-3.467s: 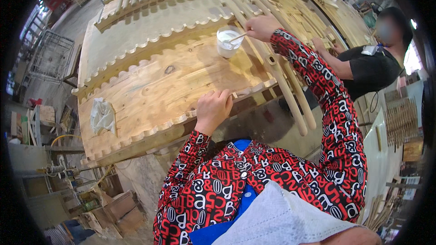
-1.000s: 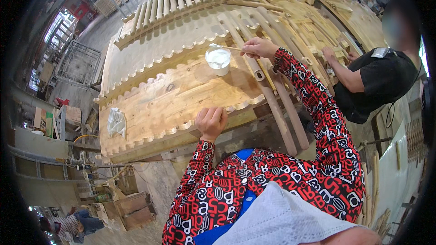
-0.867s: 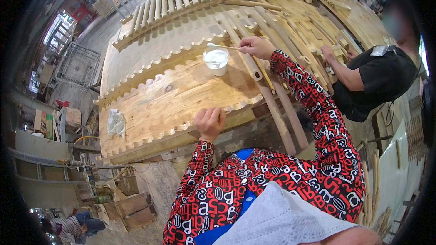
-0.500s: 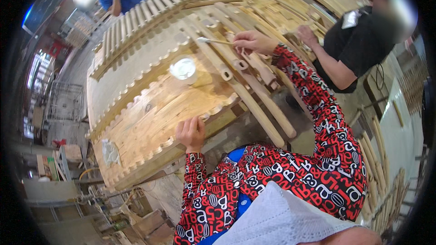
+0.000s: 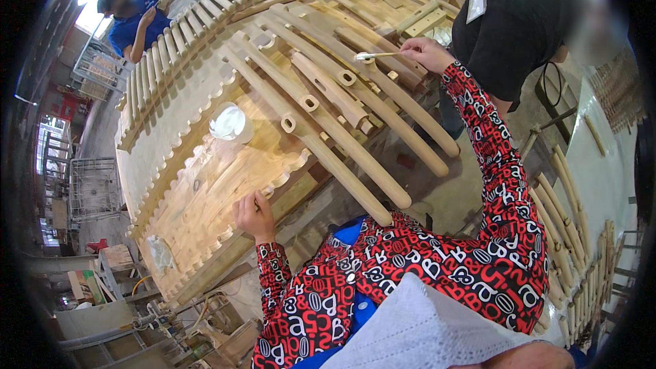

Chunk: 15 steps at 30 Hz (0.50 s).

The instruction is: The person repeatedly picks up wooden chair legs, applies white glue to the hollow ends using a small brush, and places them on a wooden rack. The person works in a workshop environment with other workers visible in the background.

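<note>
Pinching a slim stick [image 5: 389, 55] between thumb and fingers, the person's right hand [image 5: 427, 56] is between one and two o'clock in the view, well apart from the left hand. The stick points toward nine o'clock from the fingers, its white-coated tip at the slotted end of a rounded wooden bar [image 5: 411, 107]; whether tip and wood touch cannot be told. Three more slotted bars lie roughly side by side toward eight o'clock from that one, their rounded ends jutting past the workbench's near edge. The left hand [image 5: 254, 217], at eight o'clock, has its fingers curled by the scalloped wooden rail [image 5: 281, 176]; it is unclear whether they grip anything. At ten o'clock a translucent cup [image 5: 231, 124] with white contents stands on the wooden board [image 5: 205, 195]. Farther out at eight o'clock lies a crumpled whitish bag [image 5: 161, 253], and far out at ten o'clock a row of round rods [image 5: 171, 44] rests across notched wood. A co-worker in black [image 5: 512, 17] stands at two o'clock, near the right hand, and another co-worker in blue [image 5: 140, 26] is at ten o'clock, beyond the rods.
</note>
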Motion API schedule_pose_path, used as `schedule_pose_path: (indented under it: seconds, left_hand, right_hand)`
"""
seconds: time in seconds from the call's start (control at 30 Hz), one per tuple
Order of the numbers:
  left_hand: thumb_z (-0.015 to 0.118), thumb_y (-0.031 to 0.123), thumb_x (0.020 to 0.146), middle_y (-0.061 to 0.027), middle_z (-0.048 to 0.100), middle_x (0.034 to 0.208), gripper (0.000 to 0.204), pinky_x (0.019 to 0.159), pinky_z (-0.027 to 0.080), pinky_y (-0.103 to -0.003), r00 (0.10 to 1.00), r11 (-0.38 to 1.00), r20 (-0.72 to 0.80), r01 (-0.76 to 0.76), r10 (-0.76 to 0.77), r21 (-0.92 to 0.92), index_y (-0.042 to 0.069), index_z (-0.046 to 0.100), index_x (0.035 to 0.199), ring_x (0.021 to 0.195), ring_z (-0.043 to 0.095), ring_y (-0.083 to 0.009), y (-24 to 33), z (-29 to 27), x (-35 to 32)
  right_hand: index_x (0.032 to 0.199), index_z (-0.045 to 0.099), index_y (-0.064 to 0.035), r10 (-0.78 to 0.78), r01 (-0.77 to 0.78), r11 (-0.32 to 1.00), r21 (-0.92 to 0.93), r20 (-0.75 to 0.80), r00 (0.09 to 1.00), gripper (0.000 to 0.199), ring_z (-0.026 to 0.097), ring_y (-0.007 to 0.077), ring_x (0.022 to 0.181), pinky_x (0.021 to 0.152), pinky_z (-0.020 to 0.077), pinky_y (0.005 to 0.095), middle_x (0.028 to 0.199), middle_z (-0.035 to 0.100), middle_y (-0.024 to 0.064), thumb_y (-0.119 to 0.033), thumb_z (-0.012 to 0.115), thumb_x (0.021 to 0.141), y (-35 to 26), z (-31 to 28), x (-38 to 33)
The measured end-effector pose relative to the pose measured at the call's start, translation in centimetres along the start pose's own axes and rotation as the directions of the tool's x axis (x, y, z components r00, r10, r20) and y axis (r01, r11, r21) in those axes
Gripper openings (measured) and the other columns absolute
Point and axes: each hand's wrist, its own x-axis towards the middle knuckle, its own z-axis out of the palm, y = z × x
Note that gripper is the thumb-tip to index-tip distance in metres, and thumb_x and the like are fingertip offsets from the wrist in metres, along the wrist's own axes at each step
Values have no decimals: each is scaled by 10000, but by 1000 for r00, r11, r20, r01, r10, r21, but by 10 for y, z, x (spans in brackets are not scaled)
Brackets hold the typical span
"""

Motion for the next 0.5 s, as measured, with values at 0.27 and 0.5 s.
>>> schedule_pose_path:
  seconds: [0.27, 0.5]
  left_hand:
    - [646, 119, 860, -82, 645, 731, 113, 641, 444, -378, 999, 999, 12, 52, -52, 12, 56, 661, 768, 673, 560, -273, -1, 2, -3]
    - [645, 106, 845, -79, 642, 726, 113, 641, 445, -380, 989, 985, -30, 145, -143, 90, 50, 652, 748, 673, 555, -274, 2, 9, -4]
  right_hand:
    - [947, 708, -85, -95, 111, 990, 86, -171, 981, 157, 648, 107, 791, 753, 528, 264, 830, 676, 26, -191, 740, 836, 10, 9, 2]
    - [888, 717, -73, -311, 292, 950, -112, -229, 923, 159, 642, 115, 807, 732, 504, 284, 860, 687, 25, -207, 765, 819, 21, 12, 24]
